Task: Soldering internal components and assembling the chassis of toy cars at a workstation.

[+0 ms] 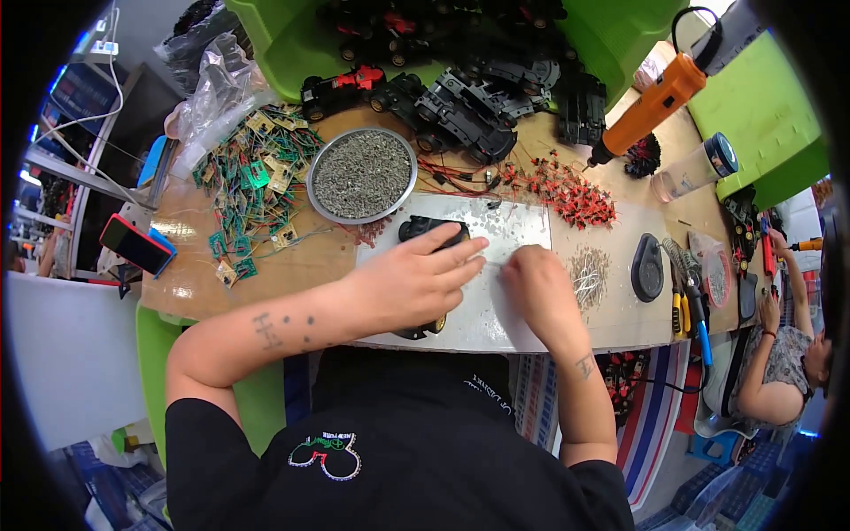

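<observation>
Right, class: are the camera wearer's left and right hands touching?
Apart: the head view shows a strip of white board between the left hand and the right hand.

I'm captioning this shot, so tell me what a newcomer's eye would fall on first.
Probably the bright orange power tool at upper right, its tip slanting down to the left. Next might come the big green bin at the top, with dark toy cars heaped in and before it. Nearer the middle, the left hand lies over a black toy car, the right hand beside it on a white sheet.
</observation>
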`<state>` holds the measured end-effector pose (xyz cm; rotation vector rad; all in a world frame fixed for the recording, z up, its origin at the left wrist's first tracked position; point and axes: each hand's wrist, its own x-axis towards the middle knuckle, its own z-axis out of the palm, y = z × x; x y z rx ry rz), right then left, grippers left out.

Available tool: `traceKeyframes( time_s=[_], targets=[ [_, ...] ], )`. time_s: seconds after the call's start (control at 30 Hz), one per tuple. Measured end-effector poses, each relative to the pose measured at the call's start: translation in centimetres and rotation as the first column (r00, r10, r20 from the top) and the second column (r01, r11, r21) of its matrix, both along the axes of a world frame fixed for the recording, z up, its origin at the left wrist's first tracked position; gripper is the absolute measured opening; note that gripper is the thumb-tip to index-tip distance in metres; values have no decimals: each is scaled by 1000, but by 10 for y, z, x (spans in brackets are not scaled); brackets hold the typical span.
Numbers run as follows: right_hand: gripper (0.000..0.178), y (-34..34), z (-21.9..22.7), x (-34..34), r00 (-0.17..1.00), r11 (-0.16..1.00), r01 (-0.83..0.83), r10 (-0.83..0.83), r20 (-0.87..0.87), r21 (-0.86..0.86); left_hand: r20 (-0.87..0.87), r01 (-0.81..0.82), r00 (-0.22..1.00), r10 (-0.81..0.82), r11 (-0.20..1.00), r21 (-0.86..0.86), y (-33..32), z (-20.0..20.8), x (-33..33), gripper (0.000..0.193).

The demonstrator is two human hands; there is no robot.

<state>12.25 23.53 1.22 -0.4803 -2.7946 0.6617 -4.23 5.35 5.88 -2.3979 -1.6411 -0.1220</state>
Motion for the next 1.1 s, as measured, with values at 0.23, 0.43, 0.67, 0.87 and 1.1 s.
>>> traceKeyframes(
  time_s=[0.23, 0.43, 0.67, 0.87, 1.1],
  targets=[
    [13, 0, 17, 6, 921, 892, 247, -337, -195, -378, 755, -394, 518, 403, 895, -207, -42, 8, -10, 18],
    [11, -32, 32, -7, 892, 925, 179, -296, -340, -337, 787, -325, -507, 352, 768, -553, -56, -45, 8, 23],
    [22, -65, 26, -18, 867, 977, -50, -61, -494, -208, 555, -226, -829, 67, 868, -442, -40, -44, 27, 34],
    [23, -79, 14, -26, 852, 991, -126, 90, -516, -36, 473, -145, -876, 96, 883, -447, -41, -45, 27, 48],
    [21, -81, 7, -35, 857, 994, -105, 105, -505, 28, 467, -161, -881, 78, 878, -450, -41, -50, 29, 47]
  ],
)
